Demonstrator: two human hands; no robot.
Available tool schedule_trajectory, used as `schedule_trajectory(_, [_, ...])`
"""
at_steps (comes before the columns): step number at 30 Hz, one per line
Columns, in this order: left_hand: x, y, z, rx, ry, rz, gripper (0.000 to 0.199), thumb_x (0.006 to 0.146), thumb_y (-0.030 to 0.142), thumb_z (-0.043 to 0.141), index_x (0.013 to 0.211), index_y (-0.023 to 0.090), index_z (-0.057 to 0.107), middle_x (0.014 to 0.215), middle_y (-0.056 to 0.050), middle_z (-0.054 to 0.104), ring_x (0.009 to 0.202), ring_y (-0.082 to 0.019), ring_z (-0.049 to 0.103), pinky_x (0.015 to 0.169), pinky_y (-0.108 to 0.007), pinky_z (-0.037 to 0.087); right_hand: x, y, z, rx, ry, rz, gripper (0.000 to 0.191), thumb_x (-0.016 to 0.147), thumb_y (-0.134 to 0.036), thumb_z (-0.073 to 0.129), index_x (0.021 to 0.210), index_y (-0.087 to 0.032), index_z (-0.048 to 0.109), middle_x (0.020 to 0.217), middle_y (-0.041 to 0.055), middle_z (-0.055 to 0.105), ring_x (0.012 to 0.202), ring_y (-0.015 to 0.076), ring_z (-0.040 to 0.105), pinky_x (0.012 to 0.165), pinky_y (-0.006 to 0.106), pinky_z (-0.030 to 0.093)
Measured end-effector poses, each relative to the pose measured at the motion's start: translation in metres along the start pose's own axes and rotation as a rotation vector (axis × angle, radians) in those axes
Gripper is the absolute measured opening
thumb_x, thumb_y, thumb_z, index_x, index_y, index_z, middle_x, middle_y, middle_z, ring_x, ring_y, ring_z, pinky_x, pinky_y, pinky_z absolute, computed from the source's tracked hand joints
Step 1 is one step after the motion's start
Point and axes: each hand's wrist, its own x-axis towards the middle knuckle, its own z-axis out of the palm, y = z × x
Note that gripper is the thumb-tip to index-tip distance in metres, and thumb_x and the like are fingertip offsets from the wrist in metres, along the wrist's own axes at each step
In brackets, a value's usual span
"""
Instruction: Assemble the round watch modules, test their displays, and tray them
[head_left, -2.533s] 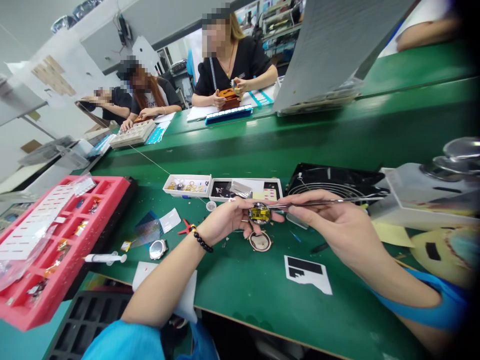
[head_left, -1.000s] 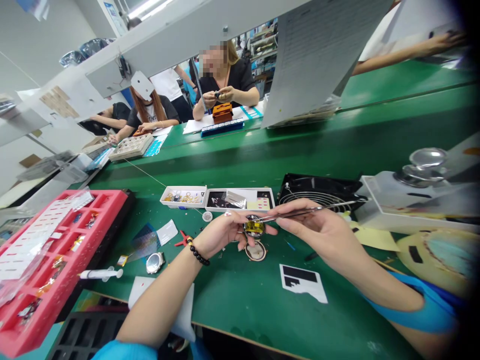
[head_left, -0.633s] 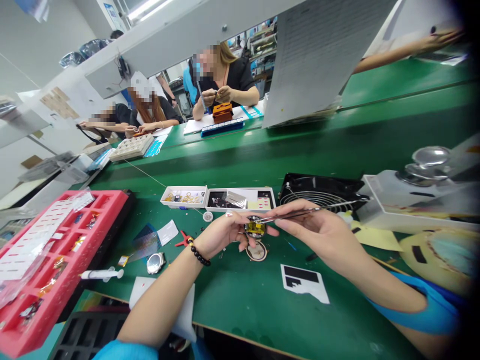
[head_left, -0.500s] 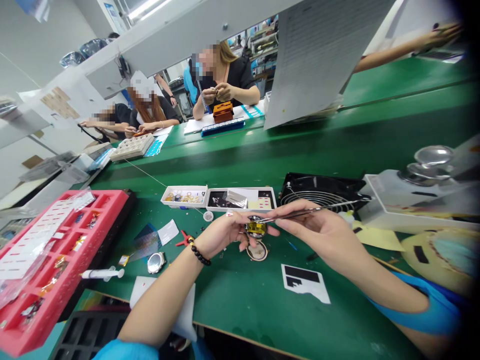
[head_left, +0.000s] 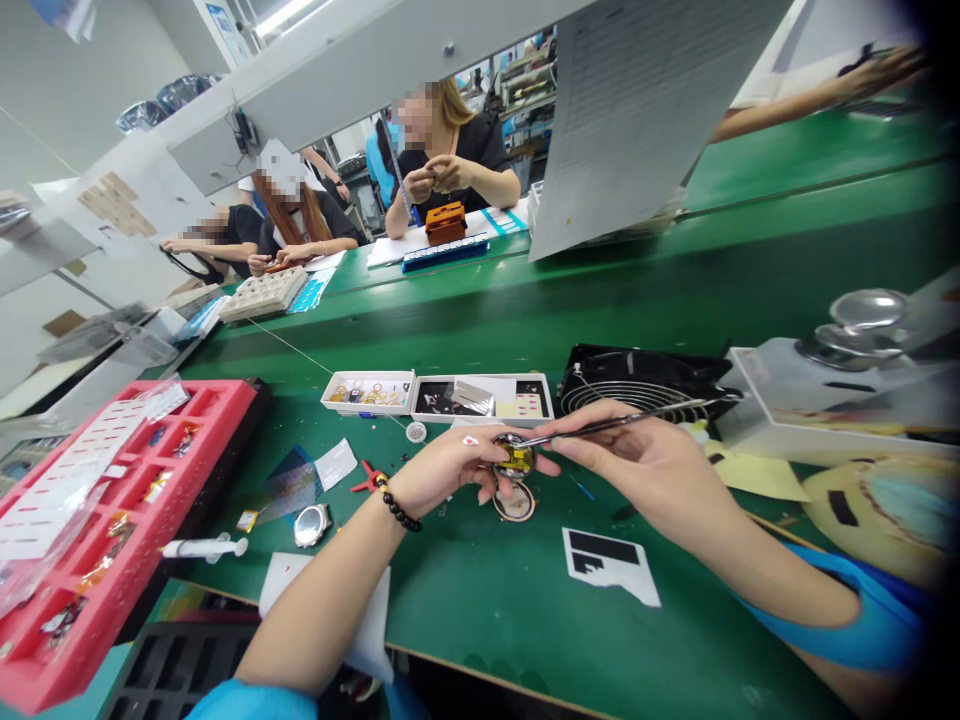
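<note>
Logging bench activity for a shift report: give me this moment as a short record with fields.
Left hand: fingers hold a round watch module with yellow film; bead bracelet on wrist.
Right hand: holds fine metal tweezers, tips at the module.
Things nearby: round watch part lying just below the module, on the green bench mat.
Rest: black-framed fan; white parts box; red foam tray; watch case; syringe.
</note>
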Motion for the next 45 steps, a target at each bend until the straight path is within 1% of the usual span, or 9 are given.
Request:
schedule_trajectory(6, [0.000, -0.001, 0.001, 0.006, 0.012, -0.013, 0.059, 0.081, 0.035, 0.067, 0.133, 0.009, 0.066, 0.114, -0.020, 0.074, 0.064, -0.012, 0.064, 0.048, -0.019, 0.043, 0.001, 0.002, -0.001, 0.015, -0.018, 0.003, 0.028, 0.085, -0.050, 0.081, 0.091, -0.023, 0.077, 0.101, 0.0069, 0.080, 0.086, 0.0251, 0.078, 0.077, 0.033, 0.068])
schedule_trajectory(10, [0.004, -0.003, -0.002, -0.014, 0.042, -0.003, 0.055, 0.081, 0.033, 0.067, 0.130, 0.008, 0.068, 0.112, -0.019, 0.074, 0.064, -0.012, 0.064, 0.049, -0.018, 0.044, 0.000, -0.001, -0.001, 0.046, -0.050, 0.007, 0.027, 0.085, -0.050, 0.082, 0.091, -0.023, 0.077, 0.093, 0.0067, 0.081, 0.085, 0.0261, 0.079, 0.079, 0.036, 0.069])
schedule_trajectory(13, [0.007, -0.006, -0.007, -0.046, 0.076, 0.008, 0.052, 0.080, 0.031, 0.067, 0.127, 0.008, 0.070, 0.108, -0.017, 0.074, 0.061, -0.011, 0.064, 0.046, -0.017, 0.043, -0.001, -0.002, 0.000, 0.049, -0.026, 0.006, 0.026, 0.085, -0.050, 0.081, 0.090, -0.025, 0.076, 0.092, 0.0060, 0.081, 0.087, 0.0270, 0.079, 0.083, 0.038, 0.068])
schedule_trajectory(16, [0.010, -0.008, -0.009, -0.096, 0.077, 0.008, 0.050, 0.079, 0.030, 0.068, 0.124, 0.007, 0.070, 0.103, -0.016, 0.075, 0.060, -0.011, 0.064, 0.046, -0.017, 0.044, -0.001, -0.002, 0.000, 0.045, -0.007, -0.003, 0.026, 0.085, -0.050, 0.082, 0.089, -0.026, 0.076, 0.096, 0.0051, 0.081, 0.088, 0.0261, 0.079, 0.084, 0.037, 0.068])
schedule_trajectory(23, [0.009, -0.008, -0.006, -0.157, 0.063, -0.001, 0.049, 0.081, 0.027, 0.065, 0.125, 0.006, 0.068, 0.101, -0.018, 0.076, 0.061, -0.012, 0.065, 0.053, -0.019, 0.051, 0.000, -0.004, 0.001, 0.038, 0.013, -0.018, 0.024, 0.085, -0.049, 0.081, 0.089, -0.027, 0.076, 0.096, 0.0034, 0.081, 0.084, 0.0238, 0.079, 0.078, 0.031, 0.069])
schedule_trajectory(27, [0.009, -0.009, -0.009, -0.193, 0.072, -0.009, 0.048, 0.082, 0.026, 0.063, 0.125, 0.005, 0.068, 0.098, -0.018, 0.076, 0.063, -0.014, 0.068, 0.057, -0.020, 0.054, 0.000, -0.004, 0.001, 0.004, 0.021, -0.012, 0.023, 0.086, -0.050, 0.081, 0.089, -0.028, 0.077, 0.095, 0.0031, 0.081, 0.084, 0.0247, 0.080, 0.078, 0.033, 0.069])
schedule_trajectory(34, [0.009, -0.010, -0.010, -0.217, 0.076, -0.012, 0.048, 0.082, 0.025, 0.062, 0.126, 0.006, 0.068, 0.095, -0.017, 0.077, 0.063, -0.014, 0.069, 0.057, -0.019, 0.055, -0.001, -0.003, 0.000, -0.032, 0.027, -0.002, 0.030, 0.084, -0.055, 0.081, 0.089, -0.026, 0.077, 0.096, 0.0060, 0.081, 0.086, 0.0284, 0.080, 0.077, 0.036, 0.070])
schedule_trajectory(42, [0.009, -0.007, -0.009, -0.218, 0.066, -0.003, 0.046, 0.080, 0.024, 0.064, 0.122, 0.008, 0.070, 0.094, -0.016, 0.077, 0.063, -0.014, 0.069, 0.058, -0.019, 0.055, -0.001, -0.005, 0.000, -0.053, 0.038, -0.005, 0.033, 0.083, -0.058, 0.081, 0.088, -0.025, 0.077, 0.095, 0.0064, 0.081, 0.084, 0.0276, 0.080, 0.075, 0.035, 0.070])
schedule_trajectory(45, [0.008, -0.006, -0.006, -0.186, 0.102, 0.006, 0.041, 0.081, 0.025, 0.068, 0.119, 0.009, 0.070, 0.092, -0.014, 0.076, 0.063, -0.013, 0.069, 0.059, -0.019, 0.055, -0.001, -0.004, 0.000, -0.090, 0.026, -0.016, 0.031, 0.085, -0.055, 0.079, 0.089, -0.025, 0.078, 0.097, 0.0062, 0.081, 0.085, 0.0271, 0.079, 0.077, 0.036, 0.069])
